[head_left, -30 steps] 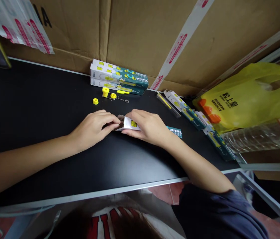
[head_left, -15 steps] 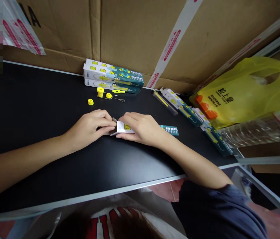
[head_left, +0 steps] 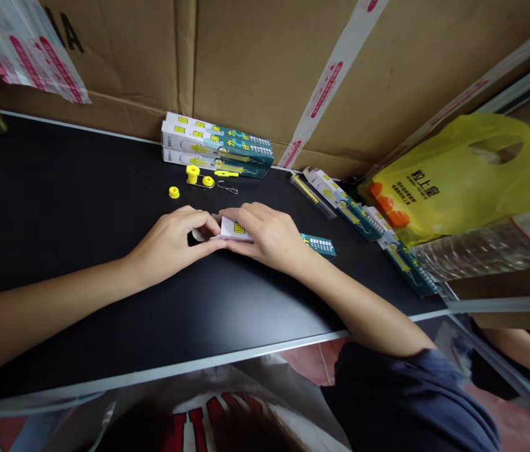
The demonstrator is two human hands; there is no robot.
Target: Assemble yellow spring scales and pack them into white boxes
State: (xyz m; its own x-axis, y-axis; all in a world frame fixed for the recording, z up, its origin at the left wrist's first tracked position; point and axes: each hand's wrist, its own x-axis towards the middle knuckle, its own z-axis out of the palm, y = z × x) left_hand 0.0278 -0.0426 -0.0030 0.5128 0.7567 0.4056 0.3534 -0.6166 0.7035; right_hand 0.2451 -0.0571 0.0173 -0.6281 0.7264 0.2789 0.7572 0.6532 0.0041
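A slim white and teal printed cardboard box (head_left: 320, 245) lies on the black table under my right hand (head_left: 271, 237), which is wrapped over it from above. At the box's left end, my left hand (head_left: 173, 240) has thumb and forefinger closed on the white end flaps, its fingers arched. Part of the box's middle is hidden by my right hand. Beyond my hands sit a yellow spool-shaped piece (head_left: 192, 175), a yellow ring-like piece (head_left: 207, 182), a yellow cap (head_left: 174, 193), a thin yellow part (head_left: 226, 173) and a wire hook (head_left: 227, 188).
Similar boxes (head_left: 217, 147) are stacked against the cardboard wall (head_left: 255, 63). A clear tube with a yellow scale (head_left: 312, 196) lies beside another box (head_left: 344, 204); one more box (head_left: 401, 254) sits near a yellow plastic bag (head_left: 462, 176). Another person's arm (head_left: 523, 351) shows at right.
My left fingers have arched and spread more around the box's end. The box has shifted slightly. Another person's arm has come into view at the lower right.
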